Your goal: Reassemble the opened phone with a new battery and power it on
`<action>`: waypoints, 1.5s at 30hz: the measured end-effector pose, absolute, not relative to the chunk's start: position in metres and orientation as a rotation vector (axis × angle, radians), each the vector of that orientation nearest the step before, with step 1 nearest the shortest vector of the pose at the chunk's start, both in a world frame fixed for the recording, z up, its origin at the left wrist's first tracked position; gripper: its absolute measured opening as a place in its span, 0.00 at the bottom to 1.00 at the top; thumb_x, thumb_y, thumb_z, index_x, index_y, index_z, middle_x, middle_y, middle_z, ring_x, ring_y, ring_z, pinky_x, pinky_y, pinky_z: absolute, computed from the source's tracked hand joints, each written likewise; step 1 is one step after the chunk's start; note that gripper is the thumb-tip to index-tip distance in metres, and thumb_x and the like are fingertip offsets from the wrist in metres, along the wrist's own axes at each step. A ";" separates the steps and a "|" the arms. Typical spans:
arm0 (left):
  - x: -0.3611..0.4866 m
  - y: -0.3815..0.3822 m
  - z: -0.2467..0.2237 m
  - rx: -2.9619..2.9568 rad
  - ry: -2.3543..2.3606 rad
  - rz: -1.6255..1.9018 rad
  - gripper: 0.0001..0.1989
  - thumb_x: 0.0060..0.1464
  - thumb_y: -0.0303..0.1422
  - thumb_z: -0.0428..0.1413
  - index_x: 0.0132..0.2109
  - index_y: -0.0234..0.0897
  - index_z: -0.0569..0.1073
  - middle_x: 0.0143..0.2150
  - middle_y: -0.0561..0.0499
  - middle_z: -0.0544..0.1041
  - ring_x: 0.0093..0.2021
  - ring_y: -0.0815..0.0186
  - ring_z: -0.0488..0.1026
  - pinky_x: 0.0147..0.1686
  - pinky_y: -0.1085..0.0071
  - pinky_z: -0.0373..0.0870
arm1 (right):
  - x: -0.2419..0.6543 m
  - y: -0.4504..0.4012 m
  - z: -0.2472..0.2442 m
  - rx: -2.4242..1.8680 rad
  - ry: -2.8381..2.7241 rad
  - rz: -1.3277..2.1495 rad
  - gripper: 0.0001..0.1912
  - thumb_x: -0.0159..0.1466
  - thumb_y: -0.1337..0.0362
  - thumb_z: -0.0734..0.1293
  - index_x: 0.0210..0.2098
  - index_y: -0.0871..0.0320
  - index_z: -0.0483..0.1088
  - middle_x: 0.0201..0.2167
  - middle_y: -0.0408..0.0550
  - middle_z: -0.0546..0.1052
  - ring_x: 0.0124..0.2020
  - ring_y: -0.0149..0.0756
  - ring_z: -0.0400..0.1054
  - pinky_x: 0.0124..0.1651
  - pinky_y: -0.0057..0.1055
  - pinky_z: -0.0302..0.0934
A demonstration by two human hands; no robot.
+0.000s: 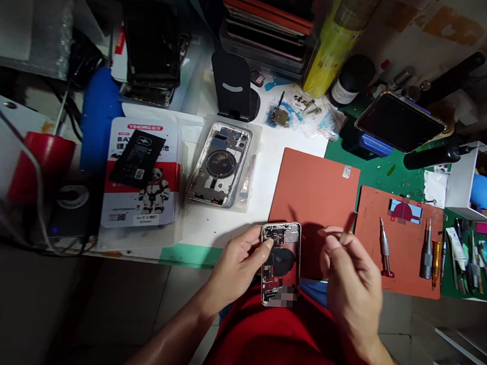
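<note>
My left hand [245, 259] grips an opened phone housing [281, 261] by its left edge, with the thumb over the rim. Small boards and a dark round pad show inside the housing; a blurred patch covers its lower end. To the right of it, my right hand [350, 278] is closed on a slim dark tool [349, 225], pinched between thumb and fingers and apart from the phone. Most of the tool is hidden by the fingers, so its kind is unclear. Behind both hands lies a reddish-brown work mat [314, 194].
On the left, a black phone battery [138, 158] rests on a battery package [139, 215], beside another opened phone [219, 165]. Screwdrivers [384, 244] lie on a second mat [406, 267] at right. A black phone stand [232, 84] and a propped phone [402, 122] stand behind.
</note>
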State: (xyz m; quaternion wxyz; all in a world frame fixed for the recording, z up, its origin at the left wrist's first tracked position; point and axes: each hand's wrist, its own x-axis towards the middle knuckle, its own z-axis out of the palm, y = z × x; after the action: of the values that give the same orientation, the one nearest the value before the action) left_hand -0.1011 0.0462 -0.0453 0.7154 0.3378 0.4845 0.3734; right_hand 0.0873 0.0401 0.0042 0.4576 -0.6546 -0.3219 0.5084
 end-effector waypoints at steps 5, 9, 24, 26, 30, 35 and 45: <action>-0.103 0.045 -0.050 0.666 1.005 0.834 0.21 0.72 0.41 0.57 0.65 0.37 0.77 0.57 0.42 0.83 0.54 0.57 0.80 0.55 0.63 0.78 | 0.108 0.038 0.013 -1.465 -0.631 1.293 0.11 0.68 0.51 0.76 0.37 0.52 0.82 0.33 0.47 0.76 0.29 0.32 0.68 0.29 0.30 0.66; -0.103 0.043 -0.053 0.630 0.972 0.840 0.20 0.73 0.40 0.57 0.66 0.39 0.76 0.59 0.43 0.82 0.54 0.57 0.81 0.56 0.62 0.78 | 0.104 0.039 0.003 -1.435 -0.519 1.418 0.11 0.62 0.53 0.81 0.36 0.52 0.83 0.26 0.45 0.78 0.20 0.29 0.68 0.21 0.27 0.63; -0.104 0.045 -0.052 0.669 1.008 0.818 0.22 0.72 0.42 0.57 0.66 0.39 0.76 0.63 0.43 0.81 0.59 0.55 0.79 0.62 0.60 0.76 | 0.085 0.042 -0.022 -1.321 -0.496 1.555 0.10 0.69 0.56 0.76 0.39 0.56 0.78 0.27 0.47 0.83 0.20 0.27 0.69 0.26 0.25 0.65; -0.103 0.045 -0.051 0.677 1.018 0.816 0.22 0.72 0.43 0.57 0.66 0.39 0.76 0.62 0.43 0.81 0.58 0.55 0.80 0.61 0.59 0.77 | 0.084 0.043 -0.024 -1.310 -0.501 1.560 0.10 0.69 0.56 0.76 0.39 0.56 0.78 0.27 0.46 0.83 0.20 0.27 0.69 0.26 0.24 0.65; -0.102 0.047 -0.051 0.699 1.032 0.813 0.22 0.72 0.42 0.57 0.66 0.38 0.76 0.62 0.43 0.81 0.58 0.54 0.80 0.61 0.59 0.78 | 0.083 0.043 -0.026 -1.299 -0.497 1.572 0.10 0.69 0.56 0.76 0.39 0.56 0.78 0.26 0.46 0.83 0.20 0.27 0.69 0.25 0.24 0.65; -0.102 0.047 -0.050 0.713 1.033 0.817 0.21 0.72 0.41 0.58 0.65 0.39 0.77 0.62 0.43 0.82 0.59 0.54 0.80 0.60 0.59 0.78 | 0.083 0.042 -0.028 -1.303 -0.486 1.578 0.09 0.69 0.56 0.76 0.39 0.55 0.79 0.26 0.45 0.82 0.20 0.27 0.68 0.25 0.25 0.65; -0.103 0.049 -0.047 0.701 1.019 0.807 0.20 0.71 0.40 0.58 0.65 0.38 0.77 0.58 0.42 0.84 0.56 0.55 0.82 0.56 0.61 0.80 | 0.082 0.044 -0.030 -1.302 -0.499 1.559 0.09 0.70 0.57 0.75 0.37 0.56 0.78 0.22 0.43 0.79 0.20 0.28 0.67 0.27 0.26 0.63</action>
State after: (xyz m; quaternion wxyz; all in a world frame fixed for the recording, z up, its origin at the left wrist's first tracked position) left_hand -0.1026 0.0490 -0.0465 0.7393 0.3196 0.4646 0.3679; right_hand 0.0825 0.0440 -0.0302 0.5010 -0.5388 -0.2064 0.6451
